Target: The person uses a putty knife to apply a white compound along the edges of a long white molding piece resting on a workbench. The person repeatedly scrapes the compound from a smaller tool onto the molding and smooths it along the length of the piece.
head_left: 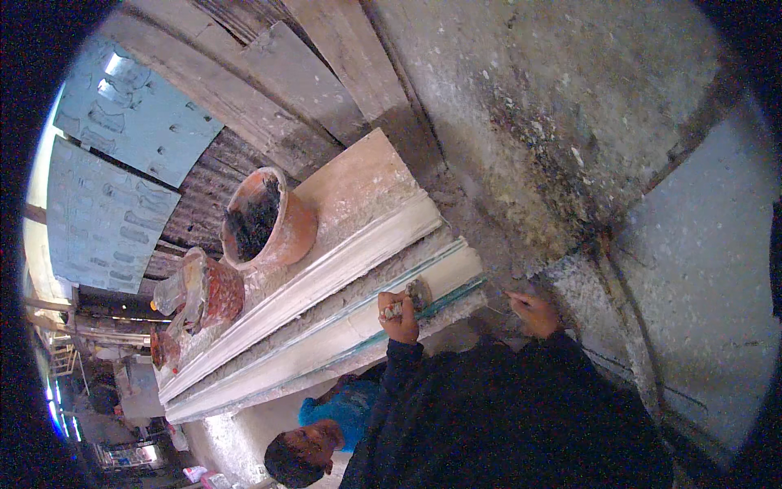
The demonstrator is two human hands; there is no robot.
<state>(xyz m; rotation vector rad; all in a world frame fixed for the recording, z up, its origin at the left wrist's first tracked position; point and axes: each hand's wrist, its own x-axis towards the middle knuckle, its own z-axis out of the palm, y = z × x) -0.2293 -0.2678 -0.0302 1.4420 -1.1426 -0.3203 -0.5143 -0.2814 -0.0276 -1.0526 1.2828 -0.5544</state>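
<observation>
On the side of the desk (362, 175) closest to the body, the near strip (318, 342), long and white with green edges, lies lengthwise, probably so that its whole face can be reached from one side. Of the two hands, the left hand (399, 318) is closed around a grey piece (419, 295), over the strip, near one end; it seems gripped from the top so that it can bear down, but whether it touches the face I cannot tell. The right hand (535, 314) is beyond that end, its fingers bent; if they hold something thin, I cannot tell. Behind lies the far strip (326, 283), almost parallel, perhaps put so to leave the front side for the other. Further back stand the orange tub (300, 232), dark inside, and the red bucket (226, 293) with a clear bottle (169, 295) beside it, maybe kept there to be out of the arms' way. Near the desk's front is another person in a blue shirt (338, 416)
</observation>
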